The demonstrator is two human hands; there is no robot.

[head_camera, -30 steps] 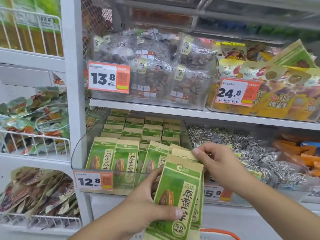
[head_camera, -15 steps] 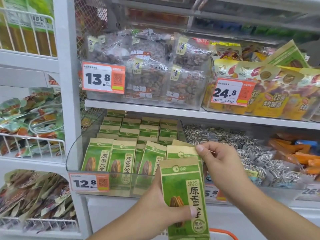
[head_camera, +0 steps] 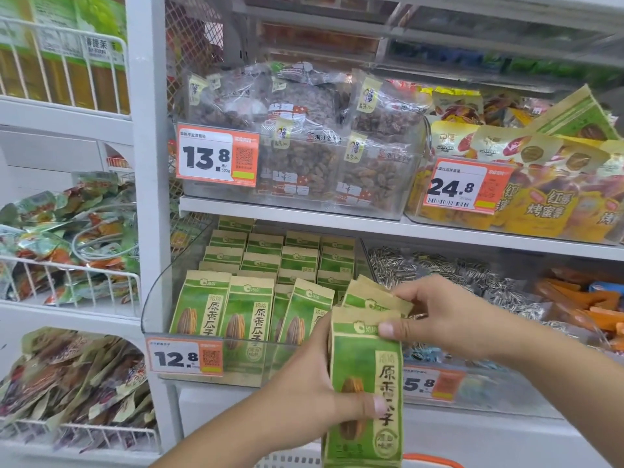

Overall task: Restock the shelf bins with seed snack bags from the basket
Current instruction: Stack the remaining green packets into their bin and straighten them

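Shelf bin (head_camera: 162,298) | left hand (head_camera: 304,393) grips seed bag (head_camera: 366,383) | right hand (head_camera: 445,319) pinches its top

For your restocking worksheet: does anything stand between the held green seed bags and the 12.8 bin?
Nothing visible blocks them. The left hand grips the green bags just before the clear bin, whose front right corner looks open.

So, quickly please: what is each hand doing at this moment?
Left hand: grips the front green seed bag, thumb across its face.
Right hand: pinches the top edge of a bag just behind.
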